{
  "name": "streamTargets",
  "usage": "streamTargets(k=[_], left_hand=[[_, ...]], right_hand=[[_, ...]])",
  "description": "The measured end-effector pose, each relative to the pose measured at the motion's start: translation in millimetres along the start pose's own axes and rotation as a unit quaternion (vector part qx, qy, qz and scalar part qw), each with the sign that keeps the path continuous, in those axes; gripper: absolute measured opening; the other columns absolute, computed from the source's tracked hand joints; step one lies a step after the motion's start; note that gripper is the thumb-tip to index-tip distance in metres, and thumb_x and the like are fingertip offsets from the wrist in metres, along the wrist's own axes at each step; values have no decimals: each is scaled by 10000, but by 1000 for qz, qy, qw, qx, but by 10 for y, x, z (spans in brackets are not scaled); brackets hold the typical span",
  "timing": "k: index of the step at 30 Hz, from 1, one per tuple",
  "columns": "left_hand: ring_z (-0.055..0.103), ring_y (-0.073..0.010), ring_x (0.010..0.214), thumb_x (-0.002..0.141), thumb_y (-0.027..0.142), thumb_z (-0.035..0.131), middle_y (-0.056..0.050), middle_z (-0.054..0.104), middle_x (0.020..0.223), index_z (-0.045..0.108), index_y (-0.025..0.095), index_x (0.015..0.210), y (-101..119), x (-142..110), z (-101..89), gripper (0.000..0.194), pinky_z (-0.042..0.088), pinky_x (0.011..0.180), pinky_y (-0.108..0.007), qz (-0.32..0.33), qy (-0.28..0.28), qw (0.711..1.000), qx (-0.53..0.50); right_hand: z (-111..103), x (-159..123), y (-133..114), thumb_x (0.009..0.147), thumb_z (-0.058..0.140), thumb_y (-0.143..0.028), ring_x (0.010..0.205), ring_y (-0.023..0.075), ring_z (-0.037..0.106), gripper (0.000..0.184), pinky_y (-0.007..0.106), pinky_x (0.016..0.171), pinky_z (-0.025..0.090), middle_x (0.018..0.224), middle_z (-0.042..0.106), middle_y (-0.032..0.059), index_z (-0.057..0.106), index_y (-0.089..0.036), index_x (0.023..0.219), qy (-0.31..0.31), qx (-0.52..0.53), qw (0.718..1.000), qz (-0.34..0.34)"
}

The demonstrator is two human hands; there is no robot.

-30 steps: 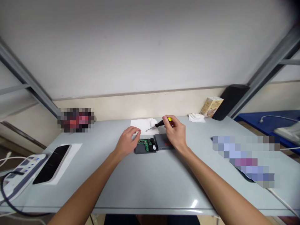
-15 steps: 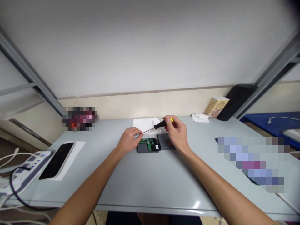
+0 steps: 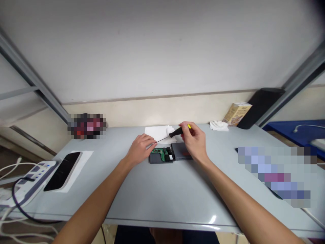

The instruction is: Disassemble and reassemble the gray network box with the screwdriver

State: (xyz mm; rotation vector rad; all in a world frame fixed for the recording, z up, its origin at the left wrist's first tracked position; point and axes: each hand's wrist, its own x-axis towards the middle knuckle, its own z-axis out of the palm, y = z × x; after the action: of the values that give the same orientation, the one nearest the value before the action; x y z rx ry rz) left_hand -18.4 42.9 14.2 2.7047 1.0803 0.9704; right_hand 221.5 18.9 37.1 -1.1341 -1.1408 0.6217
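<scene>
The green board [image 3: 159,150] lies mid-bench [image 3: 162,193], its long side running nine to three; the dark box [image 3: 179,151] adjoins it at three o'clock. The left hand [image 3: 140,149] is nearer: the board sits at five o'clock from its fingertips. The right hand's [image 3: 194,138] fingers hold the screwdriver [image 3: 177,131] by its handle, the shaft pointing to eight, its tip meeting the left fingertips, close together; whether these grip anything, I cannot tell. Paper [image 3: 153,133] lies at twelve from the board, a carton [image 3: 237,114] at two. The board's white label [image 3: 171,157], the box's red mark [image 3: 186,153] and the carton's print are unreadable.
</scene>
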Motion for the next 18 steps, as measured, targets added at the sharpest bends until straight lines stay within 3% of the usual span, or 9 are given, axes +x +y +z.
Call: streamTargets(k=[4, 9, 18], left_hand=[[666, -238, 1029, 1052, 273, 502, -74, 770, 1111, 726, 214, 1152, 51, 20, -68, 252, 481, 912, -409, -28, 11, 1000, 2], [668, -210, 871, 997, 158, 456, -37, 759, 955, 717, 215, 981, 56, 22, -94, 267, 484, 878, -394, -79, -14, 997, -2], [668, -206, 826, 906, 85, 473, -25, 746, 905, 732, 226, 827, 58, 1, -74, 304, 513, 811, -365, -82, -88, 993, -16]], right_hand=[[9, -23, -2, 903, 640, -587, 599, 129, 498, 404, 273, 575, 407, 723, 612, -3, 730, -195, 930, -20, -15, 1000, -2], [25, -53, 53, 898, 651, -605, 646, 139, 532, 423, 281, 614, 423, 780, 659, 17, 744, -193, 922, -56, -37, 998, -5], [34, -73, 96, 904, 655, -601, 644, 140, 543, 429, 277, 600, 417, 761, 646, 24, 744, -182, 931, -70, -45, 997, -8]])
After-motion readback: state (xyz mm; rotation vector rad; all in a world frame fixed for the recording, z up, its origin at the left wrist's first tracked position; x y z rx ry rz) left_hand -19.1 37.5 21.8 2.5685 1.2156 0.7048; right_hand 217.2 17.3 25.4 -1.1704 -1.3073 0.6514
